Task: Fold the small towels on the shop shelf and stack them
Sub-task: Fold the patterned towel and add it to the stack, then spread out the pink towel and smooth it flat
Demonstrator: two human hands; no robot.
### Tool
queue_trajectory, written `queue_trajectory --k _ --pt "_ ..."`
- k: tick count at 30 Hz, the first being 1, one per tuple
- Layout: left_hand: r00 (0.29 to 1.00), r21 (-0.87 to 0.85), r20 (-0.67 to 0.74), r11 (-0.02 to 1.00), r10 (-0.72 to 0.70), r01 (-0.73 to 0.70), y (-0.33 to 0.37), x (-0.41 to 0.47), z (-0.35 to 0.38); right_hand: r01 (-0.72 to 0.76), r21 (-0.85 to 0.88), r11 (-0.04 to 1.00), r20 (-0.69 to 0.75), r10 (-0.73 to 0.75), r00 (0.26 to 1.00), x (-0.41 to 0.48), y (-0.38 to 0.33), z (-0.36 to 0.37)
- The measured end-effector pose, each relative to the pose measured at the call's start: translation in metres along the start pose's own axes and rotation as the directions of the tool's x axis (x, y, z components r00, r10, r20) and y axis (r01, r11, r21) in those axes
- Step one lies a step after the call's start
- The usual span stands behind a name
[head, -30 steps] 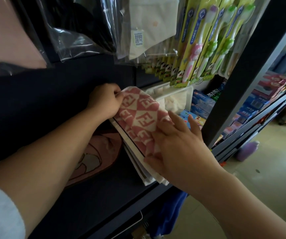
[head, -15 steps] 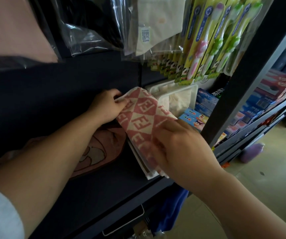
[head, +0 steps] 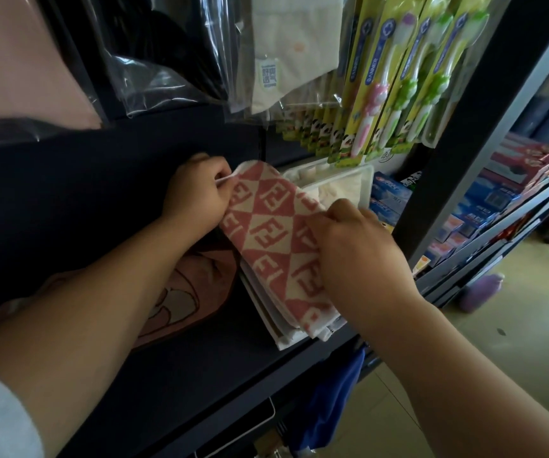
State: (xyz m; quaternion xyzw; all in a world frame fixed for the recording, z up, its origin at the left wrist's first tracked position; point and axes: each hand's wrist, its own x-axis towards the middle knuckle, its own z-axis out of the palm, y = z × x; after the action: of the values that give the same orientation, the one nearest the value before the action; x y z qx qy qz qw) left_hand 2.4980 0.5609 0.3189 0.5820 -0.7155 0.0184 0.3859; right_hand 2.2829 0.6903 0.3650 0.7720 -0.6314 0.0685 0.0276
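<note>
A pink-and-cream checked towel lies on a stack of folded towels at the dark shelf's front edge. The left hand pinches its corner at 10 o'clock; the right hand grips its edge at 3 o'clock. Packaged toothbrushes hang at 1 o'clock above a white tray.

1. Left hand reaching forward, fingers curled shut, pinching a corner of the towel.
2. Right hand knuckles up, fingers bent down, gripping the towel's near edge.
3. Both forearms bare, extended, converging; grey sleeve at left elbow.
</note>
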Motion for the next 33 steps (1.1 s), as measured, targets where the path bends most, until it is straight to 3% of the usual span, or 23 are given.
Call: queue_trajectory --k 4,9,14,19,24,29,33 --pt "0.999 -0.02 -0.044 1.0 0.0 -0.001 0.007 0.014 0.001 -0.04 -0.021 0.999 0.019 0.041 0.999 0.006 0.004 -0.008" --pt "0.963 0.075 0.25 0.994 -0.102 0.086 0.003 0.017 0.021 0.023 -0.168 0.986 0.12 -0.003 0.993 0.006 0.004 0.009" --pt "0.933 0.068 0.331 0.989 -0.145 0.13 -0.005 0.01 0.019 0.165 -0.227 0.96 0.186 -0.124 0.975 -0.004 0.006 0.022" --pt "0.909 0.158 0.353 0.971 -0.224 0.178 -0.013 -0.005 0.006 0.163 -0.29 0.943 0.194 -0.108 0.975 -0.007 0.005 0.021" --pt "0.907 0.127 0.308 0.957 -0.288 0.261 -0.035 -0.049 -0.031 0.207 -0.151 0.967 0.038 -0.203 0.978 -0.009 -0.028 0.001" --pt "0.833 0.492 0.389 0.853 -0.394 0.174 -0.073 -0.125 -0.067 0.443 0.036 0.896 -0.078 -0.44 0.895 -0.011 -0.075 0.023" --pt "0.734 0.559 0.39 0.776 -0.556 0.292 -0.085 -0.184 -0.086 0.533 0.134 0.835 0.088 -0.546 0.833 -0.006 -0.105 0.053"
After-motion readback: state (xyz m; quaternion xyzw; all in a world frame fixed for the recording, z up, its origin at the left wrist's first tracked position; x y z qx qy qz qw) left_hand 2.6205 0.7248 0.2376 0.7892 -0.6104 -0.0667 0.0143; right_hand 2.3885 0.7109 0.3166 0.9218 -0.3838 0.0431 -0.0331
